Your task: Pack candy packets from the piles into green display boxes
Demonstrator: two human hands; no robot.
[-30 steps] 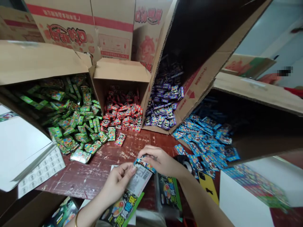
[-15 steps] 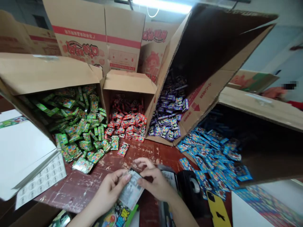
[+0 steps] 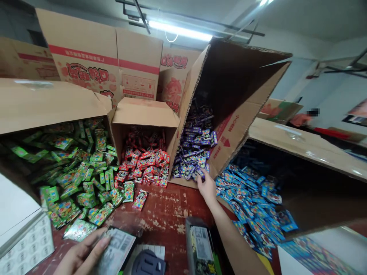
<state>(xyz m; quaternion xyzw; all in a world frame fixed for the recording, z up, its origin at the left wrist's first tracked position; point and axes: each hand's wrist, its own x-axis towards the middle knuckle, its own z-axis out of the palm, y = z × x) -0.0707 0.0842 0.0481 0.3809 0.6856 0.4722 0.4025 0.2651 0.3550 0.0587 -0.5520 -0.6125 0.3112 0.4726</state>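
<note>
1. A flat, dark-edged packet with a white printed panel (image 3: pixel 116 250) is resting in the left hand (image 3: pixel 82 254), low in the view, above the scuffed reddish-brown table (image 3: pixel 169 214).
2. The left hand is pinching that packet near its left edge, the thumb lying across the printed face.
3. The right hand (image 3: pixel 207 187) is reaching to the front of a heap of small, glossy purple packets (image 3: pixel 192 152); whether its fingers are gripping one, I cannot tell.
4. The purple packets are lying inside a tall, open brown cardboard box (image 3: pixel 243 110).
5. To the left, small red packets (image 3: pixel 149 162) are filling a smaller cardboard box (image 3: pixel 146 112), and small green packets (image 3: pixel 86 183) are spilling from a wide one (image 3: pixel 51 101).
6. To the right, small blue packets (image 3: pixel 249 206) are spilling from another open cardboard box (image 3: pixel 315 149).
7. A dark grey plastic piece (image 3: pixel 147 263) is sitting just beside the held packet.
8. A black-and-green packet with a white label (image 3: pixel 203 244) is lying near the right forearm.
</note>
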